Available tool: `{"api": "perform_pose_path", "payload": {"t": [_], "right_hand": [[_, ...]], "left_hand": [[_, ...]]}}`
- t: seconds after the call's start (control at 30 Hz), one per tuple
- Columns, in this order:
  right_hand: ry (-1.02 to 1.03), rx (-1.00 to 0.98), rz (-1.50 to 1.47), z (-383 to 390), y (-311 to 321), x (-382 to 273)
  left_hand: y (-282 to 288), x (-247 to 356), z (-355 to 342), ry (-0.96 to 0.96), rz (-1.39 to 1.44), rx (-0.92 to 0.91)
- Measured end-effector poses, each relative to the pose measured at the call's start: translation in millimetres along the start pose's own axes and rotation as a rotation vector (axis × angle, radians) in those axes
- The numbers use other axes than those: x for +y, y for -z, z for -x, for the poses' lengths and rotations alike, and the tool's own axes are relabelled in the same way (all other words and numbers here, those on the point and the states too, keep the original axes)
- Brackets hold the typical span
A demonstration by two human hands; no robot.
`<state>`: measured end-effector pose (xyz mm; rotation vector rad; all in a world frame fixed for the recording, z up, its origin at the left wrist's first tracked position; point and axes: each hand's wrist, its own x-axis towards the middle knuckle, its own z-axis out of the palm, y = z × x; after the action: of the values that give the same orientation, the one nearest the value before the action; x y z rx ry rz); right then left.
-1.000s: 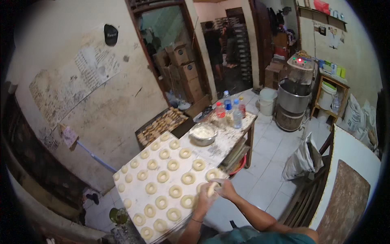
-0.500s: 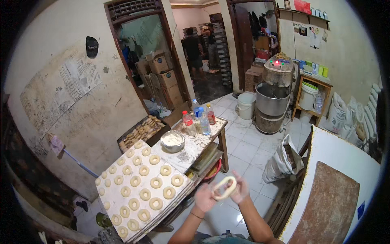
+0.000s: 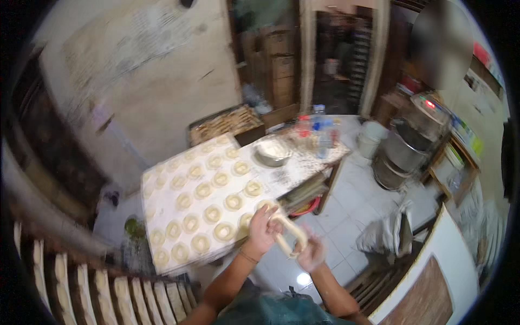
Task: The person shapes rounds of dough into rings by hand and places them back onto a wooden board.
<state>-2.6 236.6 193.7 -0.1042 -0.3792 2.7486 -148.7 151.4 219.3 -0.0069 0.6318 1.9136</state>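
Note:
A pale ring of raw dough [image 3: 293, 230] is stretched into a long loop between my two hands. My left hand [image 3: 262, 231] closes around its upper left end, beside the near right edge of the board. At the lower right end my right hand [image 3: 312, 253] grips the loop, slightly smeared by motion. Several dough rings, one of them a ring near the front [image 3: 201, 243], lie in rows on the white floured board [image 3: 162, 216]. My left hand partly covers the rings at the board's right edge.
Beyond the board, a floured table [image 3: 259, 187] carries a metal bowl of flour [image 3: 273, 152] and several bottles [image 3: 323, 142]. Behind stands a tray of browned pieces [image 3: 225, 125]. A mixer [image 3: 403, 145], white bucket [image 3: 371, 138] and sack [image 3: 384, 233] stand right; a rack [image 3: 81, 292] fills the lower left.
The view has swung left, bringing the rack into sight. My hands have come closer to the board's right edge, and the dough ring is drawn out longer between them.

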Motion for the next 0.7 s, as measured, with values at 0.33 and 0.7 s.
{"api": "perform_pose_path", "payload": {"t": [0.33, 0.7], "right_hand": [[-0.615, -0.087, 0.299, -134.1, -45.0, 165.2], [-0.566, -0.215, 1.315, -312.3, -99.2, 336.1]], "left_hand": [[135.8, 102.7, 113.3, -0.473, -0.3, -0.25], [309.1, 289.3, 92.4, -0.583, -0.856, 0.694]]}}
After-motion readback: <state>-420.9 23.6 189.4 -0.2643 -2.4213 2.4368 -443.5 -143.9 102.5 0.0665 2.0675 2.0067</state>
